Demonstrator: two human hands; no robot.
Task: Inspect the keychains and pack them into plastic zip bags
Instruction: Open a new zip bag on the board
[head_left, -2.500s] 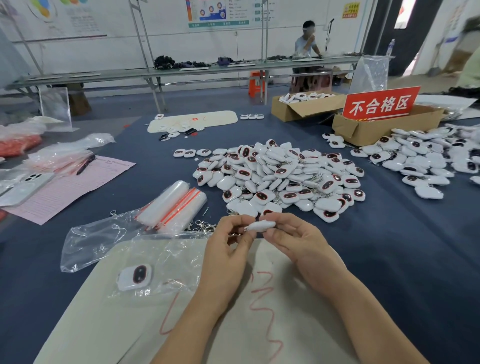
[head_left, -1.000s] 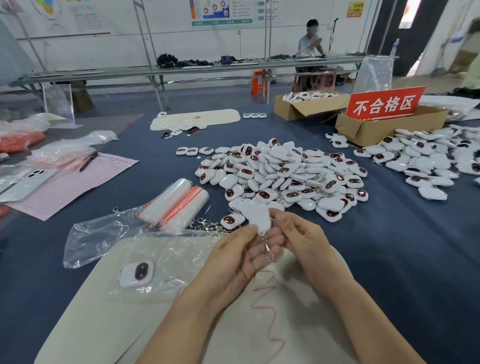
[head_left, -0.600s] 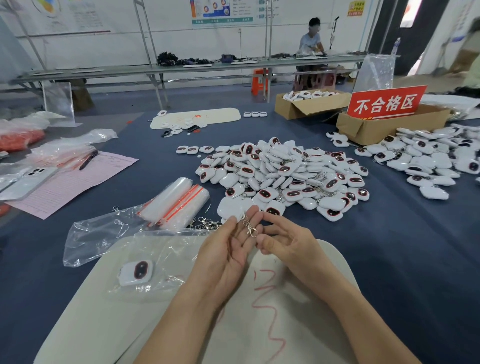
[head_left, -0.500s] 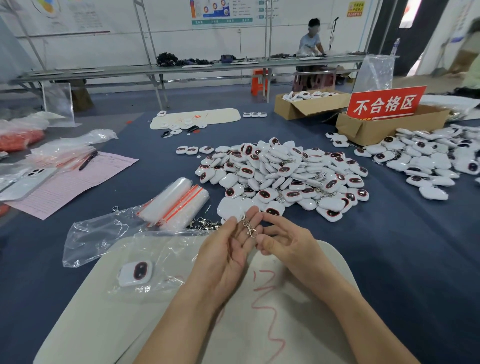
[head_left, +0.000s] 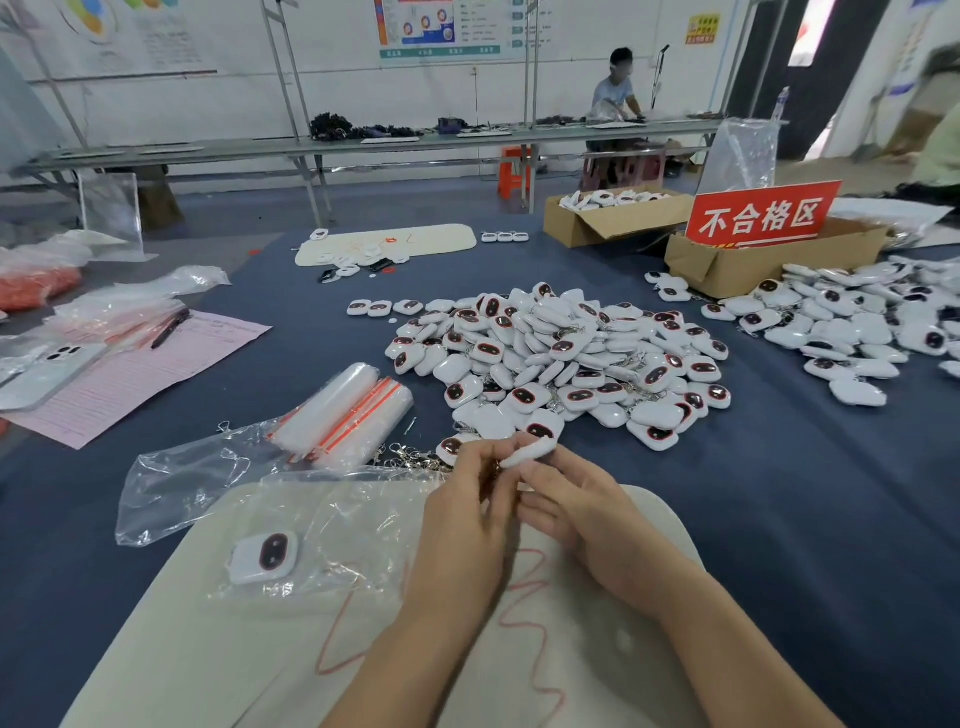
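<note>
Both hands meet just above the far edge of the cream oval work mat (head_left: 208, 649). The left hand (head_left: 462, 519) has its fingers curled and pinches the near end of a small white plastic keychain (head_left: 527, 453). The right hand (head_left: 587, 514) pinches the same piece from the other side with thumb and fingertips. The keychain is seen edge-on, a thin rounded white slab tilted up to the right; its face is turned away, and I cannot tell whether a clasp hangs from it.

Just beyond the hands lies a big heap of white rounded-square keychains (head_left: 561, 364), many showing a dark oval window ringed in red, with silver clasps between them. A second spread of the same keychains (head_left: 857, 322) lies far right on the dark blue table cover (head_left: 805, 493), beside a brown cardboard box (head_left: 753, 265) bearing a red sign with white characters (head_left: 761, 215).

On the mat to the left, one keychain sits face up inside a clear crinkled plastic bag (head_left: 332, 525). Behind it lies a stack of clear zip bags with red seal strips (head_left: 348, 410), with loose silver metal clasps (head_left: 410, 457) just beside it.
</note>
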